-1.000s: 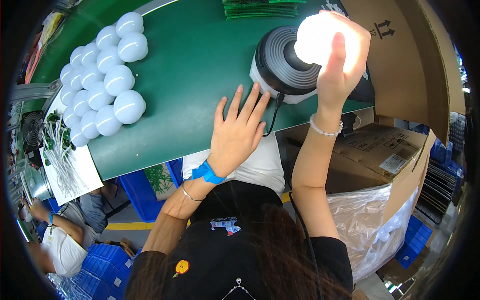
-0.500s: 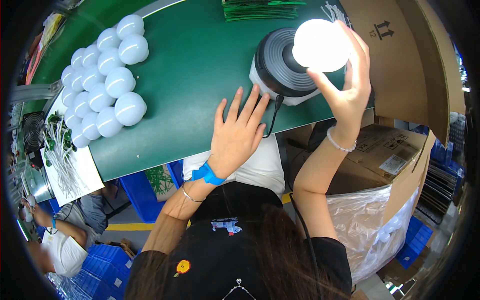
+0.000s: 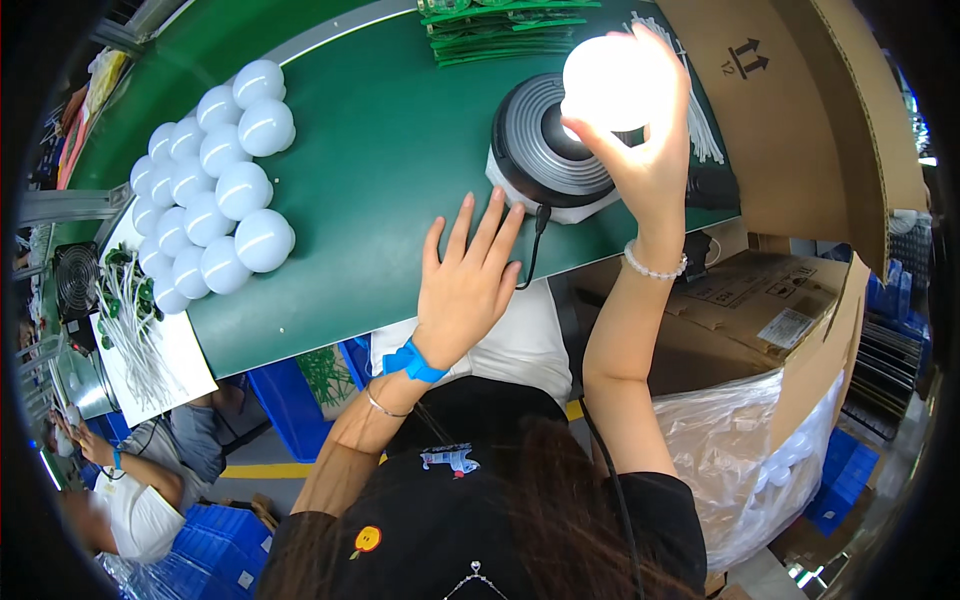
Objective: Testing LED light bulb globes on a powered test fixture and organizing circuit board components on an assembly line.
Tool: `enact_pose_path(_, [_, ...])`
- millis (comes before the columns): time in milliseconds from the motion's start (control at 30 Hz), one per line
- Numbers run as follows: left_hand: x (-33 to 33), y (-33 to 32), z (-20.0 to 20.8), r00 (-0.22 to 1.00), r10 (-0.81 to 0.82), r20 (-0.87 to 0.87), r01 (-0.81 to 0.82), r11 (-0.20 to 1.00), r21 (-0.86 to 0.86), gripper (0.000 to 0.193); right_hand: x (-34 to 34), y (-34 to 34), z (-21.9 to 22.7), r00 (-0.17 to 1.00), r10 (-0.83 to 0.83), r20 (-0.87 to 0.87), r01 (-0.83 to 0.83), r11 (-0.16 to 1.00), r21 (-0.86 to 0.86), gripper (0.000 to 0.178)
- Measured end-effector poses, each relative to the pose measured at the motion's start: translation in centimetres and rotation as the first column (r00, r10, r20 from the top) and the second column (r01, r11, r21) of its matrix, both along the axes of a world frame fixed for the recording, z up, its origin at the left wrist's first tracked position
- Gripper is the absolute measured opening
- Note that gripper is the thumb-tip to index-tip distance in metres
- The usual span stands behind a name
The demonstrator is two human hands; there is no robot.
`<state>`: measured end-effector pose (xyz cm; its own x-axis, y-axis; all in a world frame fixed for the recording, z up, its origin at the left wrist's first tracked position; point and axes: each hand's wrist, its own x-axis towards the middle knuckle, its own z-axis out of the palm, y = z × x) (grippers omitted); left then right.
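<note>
A brightly glowing round light bulb (image 3: pixel 612 84) is in the grasp of my right hand (image 3: pixel 650 160), fingers and thumb curved around its side. It is above a round black and grey device (image 3: pixel 535 135) with ringed top and white base; the glare hides whether they touch. My left hand (image 3: pixel 463 290) lies flat on the green table, fingers spread and nothing in it, just left of the device's black cable (image 3: pixel 541 225). Several white round bulbs (image 3: pixel 243 190) stand in rows at the table's left side.
Stacked green boards (image 3: pixel 515 35) lie at the table's far edge, white wires (image 3: pixel 703 125) beside a cardboard box (image 3: pixel 790 130) on the right. Below it stands another carton (image 3: pixel 760 300) with clear plastic. White wires with green parts (image 3: pixel 135 330) lie at left. A co-worker (image 3: pixel 140 500) sits lower left.
The view has shifted slightly, so the table's things sit a little lower. My right hand, still around the lit bulb, has moved slightly left. My left hand stays flat.
</note>
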<state>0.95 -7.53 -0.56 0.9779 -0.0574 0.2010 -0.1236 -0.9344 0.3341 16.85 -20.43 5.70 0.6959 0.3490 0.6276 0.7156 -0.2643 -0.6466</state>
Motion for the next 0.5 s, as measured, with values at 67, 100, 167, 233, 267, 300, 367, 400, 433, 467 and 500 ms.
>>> enact_pose_path(67, [0.0,0.0,0.0,1.0,-0.001,-0.003,0.001,1.0,0.001,0.06,-0.5,-0.5,-0.2,0.999,-0.014,-0.035,0.015,0.999,0.036,0.076])
enact_pose_path(100, [0.0,0.0,0.0,1.0,0.0,-0.007,0.0,1.0,0.003,0.06,-0.7,-0.8,-0.2,0.999,-0.016,-0.051,0.019,0.998,0.067,0.074])
enact_pose_path(167, [0.0,0.0,0.0,1.0,0.0,-0.011,0.001,1.0,0.008,0.06,-1.3,-1.8,0.0,0.999,-0.044,0.029,0.043,0.999,0.007,0.072])
enact_pose_path(233, [0.0,0.0,0.0,1.0,0.001,-0.025,-0.001,1.0,0.0,0.06,-1.9,-2.3,0.2,0.998,-0.018,-0.055,0.015,0.999,-0.049,0.069])
enact_pose_path(267, [0.0,0.0,0.0,1.0,-0.004,-0.012,0.004,1.0,0.006,0.06,-2.0,-2.3,0.3,0.999,-0.019,-0.026,0.017,0.997,-0.074,0.069])
enact_pose_path(300, [0.0,0.0,-0.1,1.0,0.005,-0.01,-0.004,1.0,0.017,0.06,-2.1,-2.3,0.4,1.0,-0.001,0.006,0.001,0.997,-0.081,0.068])
enact_pose_path(367, [0.0,0.0,-0.1,1.0,0.014,-0.007,-0.014,0.999,0.029,0.059,-2.2,-1.9,0.6,0.999,0.019,0.039,-0.015,0.996,-0.087,0.068])
enact_pose_path(400, [-0.1,0.0,-0.1,1.0,0.014,-0.005,-0.014,1.0,0.021,0.059,-2.1,-1.7,0.7,0.999,0.04,0.031,-0.037,0.997,-0.073,0.068])
enact_pose_path(433, [-0.1,0.0,-0.1,1.0,0.017,-0.021,-0.016,1.0,0.024,0.059,-2.0,-1.4,0.8,0.998,0.062,0.023,-0.06,0.996,-0.06,0.068])
enact_pose_path(467, [-0.1,0.0,-0.1,1.0,0.02,-0.002,-0.02,1.0,0.013,0.059,-1.9,-1.1,0.9,0.998,0.066,0.025,-0.064,0.996,-0.059,0.068])
enact_pose_path(500, [-0.1,0.0,-0.1,1.0,0.019,-0.002,-0.019,1.0,0.012,0.059,-1.8,-0.8,1.0,0.997,0.05,0.063,-0.047,0.998,-0.052,0.065])
